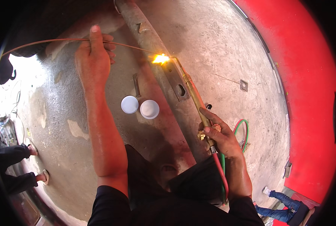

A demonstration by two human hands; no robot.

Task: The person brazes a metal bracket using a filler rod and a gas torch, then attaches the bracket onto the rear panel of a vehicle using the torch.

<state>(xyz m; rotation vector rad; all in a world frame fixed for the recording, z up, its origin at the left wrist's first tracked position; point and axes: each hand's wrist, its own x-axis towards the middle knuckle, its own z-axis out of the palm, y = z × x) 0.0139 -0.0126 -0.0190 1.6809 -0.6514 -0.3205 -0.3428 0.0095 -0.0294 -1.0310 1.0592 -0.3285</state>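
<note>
The person's dark trousers (pixel 147 171) were nearest, knees apart on either side of the near end of a long metal beam (pixel 185 116) that ran away across the floor (pixel 258 113). At the near right, another person's blue jeans (pixel 282 213) showed by the rim of the view; farther left, a co-worker's dark-clad legs (pixel 15 156) ended in sandals. A red hose (pixel 219 169) and a green hose (pixel 223 165) climbed to the base of a brass torch (pixel 195 96). The right hand (pixel 225 138) had its grip wrapped around the torch beside the valve knobs, its thumb and fingers closed on the metal. The torch slanted away to the left, over the right side of the beam.

Left of the beam, two round white dishes (pixel 149 109) sat side by side on the floor, with a dark metal bolt (pixel 136 85) just beyond them. On top of the beam lay a flat plate (pixel 171 80) with an oval hole near its closer end. To the right, a square washer (pixel 243 89) rested on the floor, well apart from the beam; a red wall (pixel 307 94) curved along that side.

Farther off, a bright yellow flame (pixel 161 59) burned at the torch tip, by the plate's far end. The left hand (pixel 93 64), left of it, pinched a thin coppery rod (pixel 134 47) between thumb and fingers; the rod's right end reached the glare, which hid its tip.
</note>
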